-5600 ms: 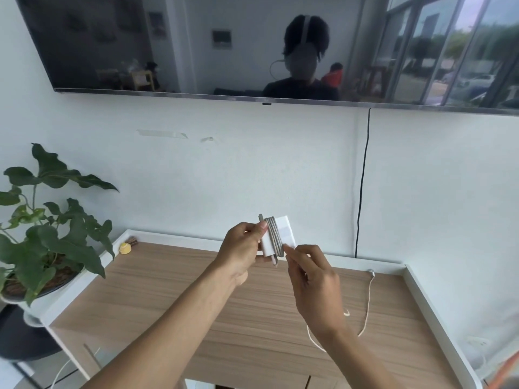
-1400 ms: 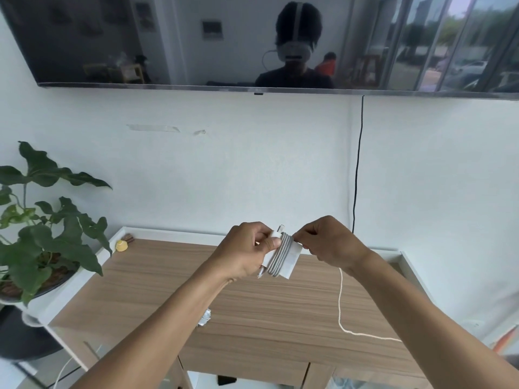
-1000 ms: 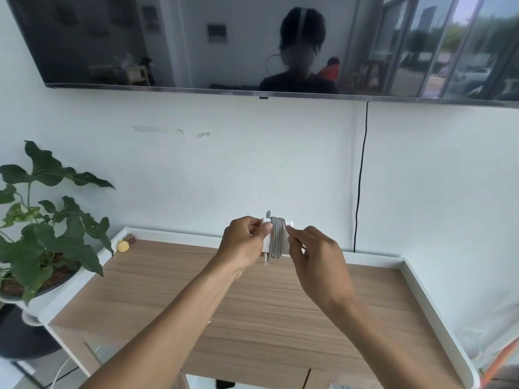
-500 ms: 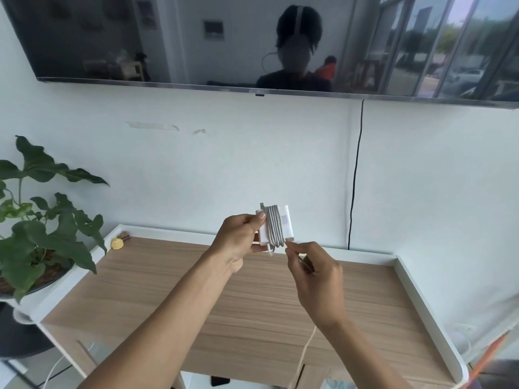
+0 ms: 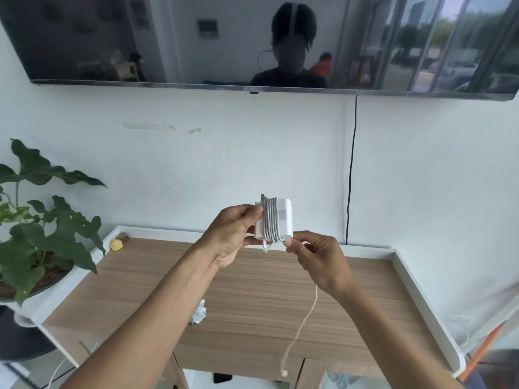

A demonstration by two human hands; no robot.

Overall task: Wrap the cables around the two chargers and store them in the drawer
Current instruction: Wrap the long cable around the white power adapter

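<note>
Bare wood stretching across the desk [image 5: 280, 304] at middle and right, white rim [image 5: 420, 300] walling back and sides, plant leaves [image 5: 64, 248] crowding the left end, white bundle [image 5: 200, 312] sitting front-left, loose cable [image 5: 302, 327] dangling over the front edge.

White charger [image 5: 283, 220], white cable [image 5: 300, 329], wood-grain desk [image 5: 252, 304], green plant [image 5: 42, 234].

second charger [image 5: 200, 311] on desk [image 5: 280, 299]: mostly behind left forearm [image 5: 157, 318], only a white wrapped bit shows. held charger [image 5: 283, 220]: left edge under left hand [image 5: 230, 237] fingers. cable [image 5: 304, 321] disappears inside right hand [image 5: 320, 259]; its end plug too small to type. yellow item [image 5: 116, 244] at desk's back-left corner: unidentifiable. potted plant [image 5: 42, 242] cut by left edge.
</note>
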